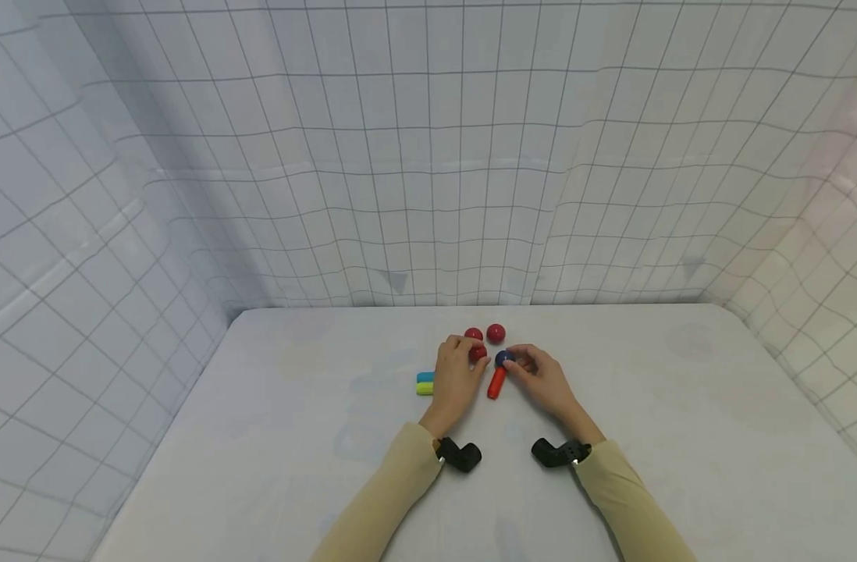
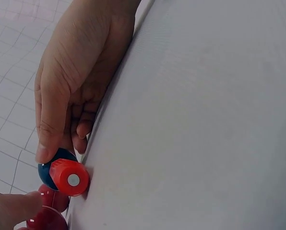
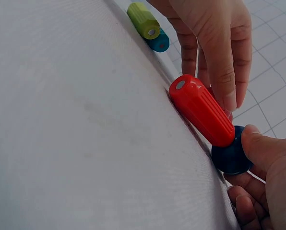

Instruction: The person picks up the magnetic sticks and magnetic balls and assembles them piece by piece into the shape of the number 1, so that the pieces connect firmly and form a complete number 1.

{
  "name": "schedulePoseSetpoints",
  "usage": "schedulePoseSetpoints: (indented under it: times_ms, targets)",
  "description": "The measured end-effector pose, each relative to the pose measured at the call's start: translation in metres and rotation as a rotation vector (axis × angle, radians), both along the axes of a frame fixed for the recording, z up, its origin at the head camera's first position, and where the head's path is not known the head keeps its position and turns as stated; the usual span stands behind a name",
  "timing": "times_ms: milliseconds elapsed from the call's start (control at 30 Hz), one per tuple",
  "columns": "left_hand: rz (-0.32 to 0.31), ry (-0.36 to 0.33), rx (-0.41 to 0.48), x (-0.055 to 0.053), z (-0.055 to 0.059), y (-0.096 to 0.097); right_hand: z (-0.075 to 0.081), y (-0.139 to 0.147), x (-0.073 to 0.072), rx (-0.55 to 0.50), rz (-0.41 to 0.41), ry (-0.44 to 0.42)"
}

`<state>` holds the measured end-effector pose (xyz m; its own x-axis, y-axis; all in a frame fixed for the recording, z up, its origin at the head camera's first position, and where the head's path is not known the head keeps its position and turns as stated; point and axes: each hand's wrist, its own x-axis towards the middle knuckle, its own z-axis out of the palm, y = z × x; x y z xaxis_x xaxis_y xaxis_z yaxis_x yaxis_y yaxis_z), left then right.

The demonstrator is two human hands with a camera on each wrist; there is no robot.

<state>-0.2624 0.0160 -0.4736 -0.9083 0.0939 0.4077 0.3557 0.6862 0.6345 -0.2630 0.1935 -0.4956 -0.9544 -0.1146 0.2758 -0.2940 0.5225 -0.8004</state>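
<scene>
My right hand (image 1: 546, 386) pinches a dark blue ball (image 3: 231, 155) between thumb and fingers. A red magnetic rod (image 3: 200, 110) meets the ball and lies on the table, pointing toward me, its free end showing a pale metal disc. Just to the left, my left hand (image 1: 456, 382) holds a red ball (image 1: 478, 353) between thumb and fingertips. Two more red balls, one at the back left (image 1: 474, 333) and another to its right (image 1: 496, 333), sit beyond the hands.
Beside the left hand lie a light blue rod (image 1: 424, 377) and a yellow-green rod (image 1: 424, 388), side by side and partly covered by that hand. A white cloth (image 1: 295, 437) covers the table. Grid-patterned curtains (image 1: 428, 156) hang behind and at both sides.
</scene>
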Motion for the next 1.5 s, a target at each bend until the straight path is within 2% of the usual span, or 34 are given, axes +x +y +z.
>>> schedulePoseSetpoints:
  times_ms: [233, 433, 667, 1033, 1500]
  targets:
    - [0.009, -0.011, -0.004, -0.0012, 0.0004, 0.0014, 0.0002, -0.0003, 0.0005, -0.006, 0.004, 0.012]
    - [0.011, 0.01, -0.002, -0.0008, 0.0018, 0.004, 0.0003, 0.0001, 0.0002, -0.002, 0.004, 0.024]
    - [0.014, -0.007, -0.03, 0.0, 0.0013, 0.0039, 0.0, 0.0005, 0.0006, 0.003, 0.001, 0.018]
    - [-0.008, -0.04, -0.075, -0.0019, 0.0013, 0.0038, -0.0021, 0.0002, -0.0006, 0.004, 0.004, 0.028]
    - [-0.054, -0.074, -0.035, -0.0003, 0.002, 0.0024, -0.0042, 0.0016, -0.0025, 0.003, 0.009, 0.032]
